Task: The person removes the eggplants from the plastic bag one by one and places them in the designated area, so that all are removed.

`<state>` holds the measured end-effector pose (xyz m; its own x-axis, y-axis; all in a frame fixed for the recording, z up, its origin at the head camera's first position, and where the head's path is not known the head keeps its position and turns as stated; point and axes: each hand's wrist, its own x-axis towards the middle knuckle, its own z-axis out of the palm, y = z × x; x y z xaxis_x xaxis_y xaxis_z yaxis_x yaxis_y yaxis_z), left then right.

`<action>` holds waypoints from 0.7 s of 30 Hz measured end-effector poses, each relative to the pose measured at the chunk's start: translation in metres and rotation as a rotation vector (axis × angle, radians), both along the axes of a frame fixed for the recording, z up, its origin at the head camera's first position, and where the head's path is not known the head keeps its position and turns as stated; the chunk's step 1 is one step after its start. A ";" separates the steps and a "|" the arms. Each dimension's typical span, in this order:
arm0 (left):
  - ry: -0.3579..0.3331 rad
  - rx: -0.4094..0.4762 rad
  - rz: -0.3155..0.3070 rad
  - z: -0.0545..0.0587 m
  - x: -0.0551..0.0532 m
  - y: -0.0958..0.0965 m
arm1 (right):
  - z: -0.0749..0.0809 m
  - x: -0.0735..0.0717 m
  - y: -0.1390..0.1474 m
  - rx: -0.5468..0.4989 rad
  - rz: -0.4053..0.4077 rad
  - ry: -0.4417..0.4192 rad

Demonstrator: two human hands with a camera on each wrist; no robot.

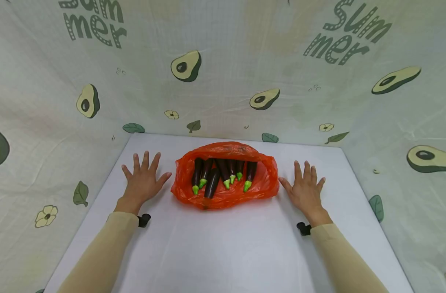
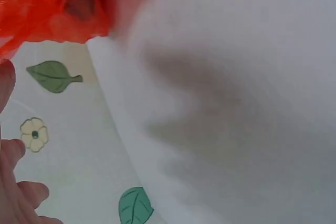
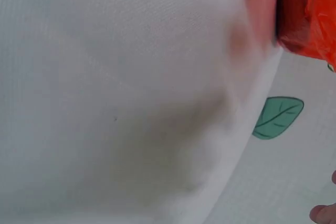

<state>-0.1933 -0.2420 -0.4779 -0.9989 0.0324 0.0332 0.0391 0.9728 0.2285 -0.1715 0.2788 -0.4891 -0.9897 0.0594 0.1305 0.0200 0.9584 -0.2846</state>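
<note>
An orange-red plastic bag (image 1: 223,203) lies in the middle of the white table with its mouth spread toward me. Several dark purple eggplants (image 1: 212,183) with green stem ends lie inside it, partly covered by the bag's upper fold. My left hand (image 1: 141,183), fingers spread, is to the left of the bag and holds nothing. To the bag's right is my right hand (image 1: 305,191), fingers straight and apart, its thumb tip close by the bag's edge. Each wrist view catches only some fingertips (image 2: 32,192) at its border and a corner of the bag (image 3: 320,19).
The white table (image 1: 223,252) ends at a back edge against a hanging cloth (image 1: 223,81) printed with avocados, leaves and lettering. The cloth also rises along both sides. A small black device (image 1: 144,220) is worn at the left wrist, another black device (image 1: 303,228) at the right.
</note>
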 end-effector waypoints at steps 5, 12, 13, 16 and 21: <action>0.091 0.067 0.001 0.015 0.005 0.012 | 0.007 -0.001 -0.004 -0.051 0.022 0.112; 0.115 0.052 -0.116 0.032 0.004 0.054 | 0.026 -0.001 -0.025 -0.123 0.082 0.216; 0.114 0.048 -0.139 0.032 0.004 0.059 | 0.028 -0.001 -0.029 -0.126 0.090 0.218; 0.123 0.001 -0.232 0.030 -0.001 0.071 | 0.032 -0.001 -0.041 -0.132 0.117 0.226; 0.110 -0.112 -0.360 0.024 -0.011 0.079 | 0.034 -0.001 -0.058 -0.144 0.146 0.223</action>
<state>-0.2042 -0.1631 -0.4538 -0.9135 0.3901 0.1160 0.4012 0.9108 0.0968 -0.1720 0.2206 -0.4548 -0.9369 -0.0474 0.3462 -0.1930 0.8961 -0.3997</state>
